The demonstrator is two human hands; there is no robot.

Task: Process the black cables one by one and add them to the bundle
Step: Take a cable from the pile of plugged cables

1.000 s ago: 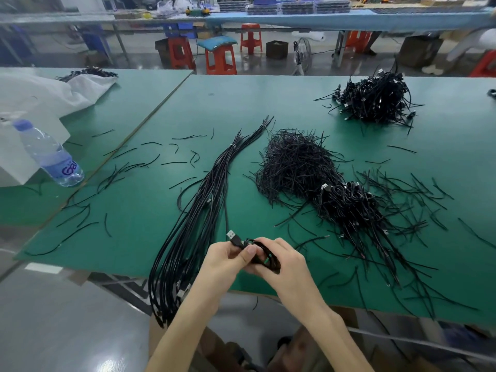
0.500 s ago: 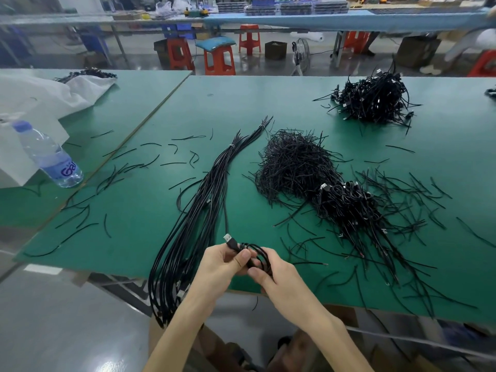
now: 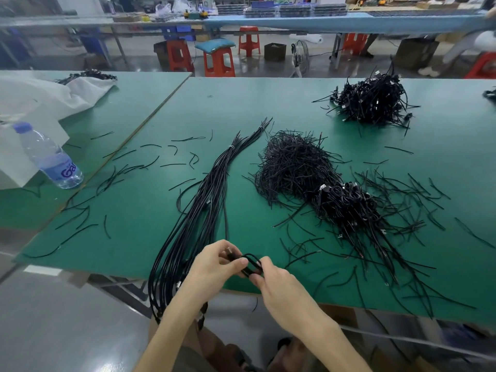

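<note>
A: Green tabletop (image 3: 268, 103), workshop behind with red stools (image 3: 218, 61). Where's the bundle?
B: The bundle (image 3: 204, 200) lies mid-tabletop. Its long axis runs from the near edge, where the looped end hangs off, away and to the right. Free ends point far-right. A light tie (image 3: 230, 147) cinches it near that end.
A: Hands?
B: Both just right of the bundle's near end, over the tabletop edge. The left hand (image 3: 214, 267) pinches the plug end of a coiled cable (image 3: 252, 264) between thumb and fingers. The right hand (image 3: 279, 283) pinches the coil's other side. Both are closed on it.
A: Coil orientation?
B: Small flattened loop, long axis roughly along the line between the hands. The plug (image 3: 229, 249) points up-left, toward the bundle.
A: Versus 1 s back?
B: The plug stuck out clear above the left thumb then. Now it sits lower, tucked among the left fingers. Hands are in about the same spot, and the bundle hasn't moved.
A: Rest?
B: Right of the bundle is a heap of short cut wires (image 3: 292, 162), with a pile of coiled cables (image 3: 346, 202) touching it. Another pile (image 3: 373, 103) sits far right. Well left of the bundle are a water bottle (image 3: 48, 157) and a white bag (image 3: 40, 98). Wire scraps (image 3: 173, 165) lie on both sides of the bundle.
</note>
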